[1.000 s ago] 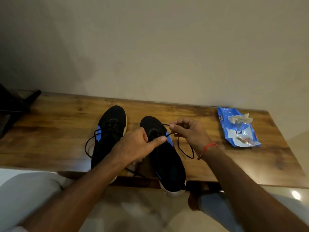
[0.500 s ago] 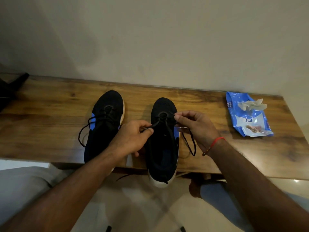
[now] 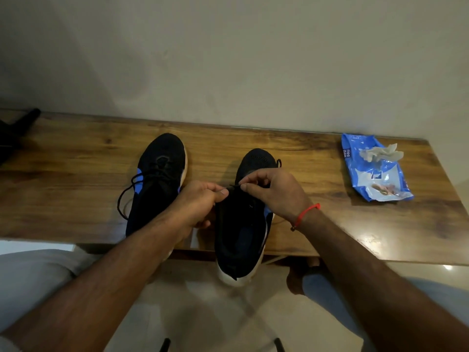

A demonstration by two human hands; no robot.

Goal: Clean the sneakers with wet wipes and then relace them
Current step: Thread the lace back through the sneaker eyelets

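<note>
Both hands [image 3: 200, 201] on sneaker lace [image 3: 232, 186]

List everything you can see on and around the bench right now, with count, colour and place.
sneakers: 2, black with blue patches and pale soles; left sneaker laced, right sneaker being laced, heel over the bench edge
lace: 1, black, pinched over the right sneaker
wipes pack: 1, blue, bench right end
used wipe: 1, white, crumpled on the pack
bench: 1, brown wood, against the wall
dark object: 1, black, far left, unclear
left hand: pinches the lace
right hand: pinches the lace, red wrist thread
</note>
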